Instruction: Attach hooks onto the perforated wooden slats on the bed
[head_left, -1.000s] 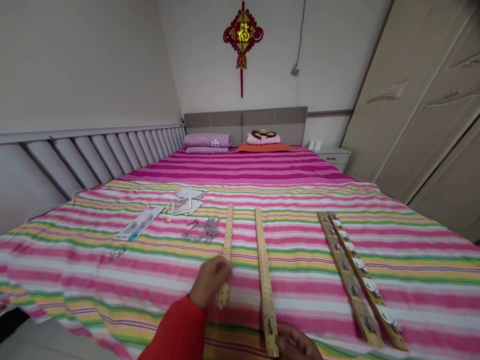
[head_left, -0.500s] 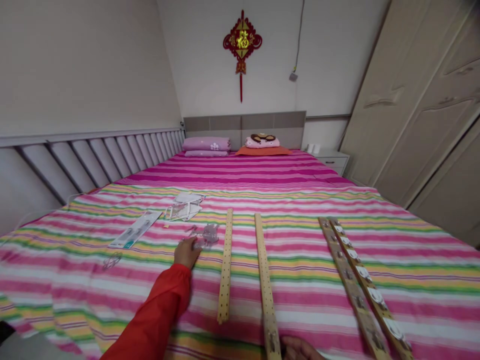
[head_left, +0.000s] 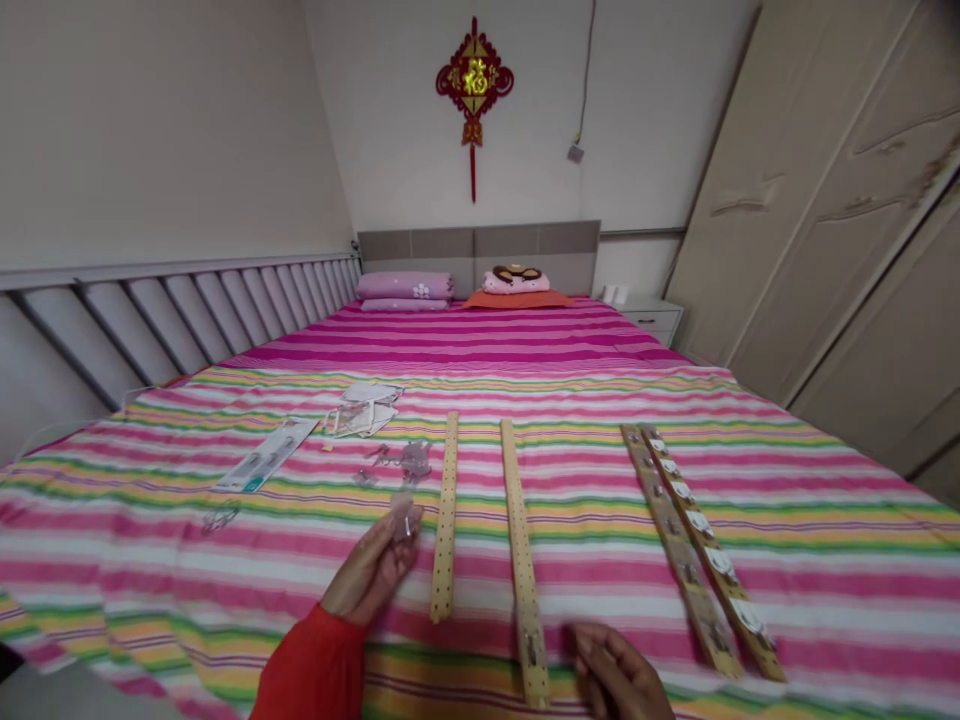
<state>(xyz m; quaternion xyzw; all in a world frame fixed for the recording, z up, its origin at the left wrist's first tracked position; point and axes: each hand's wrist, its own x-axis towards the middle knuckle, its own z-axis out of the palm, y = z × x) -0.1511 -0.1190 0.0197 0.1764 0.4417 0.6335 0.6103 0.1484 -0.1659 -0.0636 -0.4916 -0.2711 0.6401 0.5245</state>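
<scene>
My left hand is raised above the striped bed sheet, pinching a small transparent plastic piece between its fingers. It is just left of a perforated wooden strip. My right hand lies at the bottom edge of the view, fingers apart and holding nothing, beside a second perforated strip with metal fittings at its near end. Further right lie two wooden strips with white round pieces along them. Several clear plastic pieces lie beyond my left hand.
Left on the sheet lie a long printed packet, a pile of papers and packaging and a small clear item. Pillows stand at the headboard. A padded rail runs along the left, wardrobe doors along the right.
My left hand reached the clear pieces, then drew back toward me with one piece pinched in its fingers. My right hand has moved slightly further into view.
</scene>
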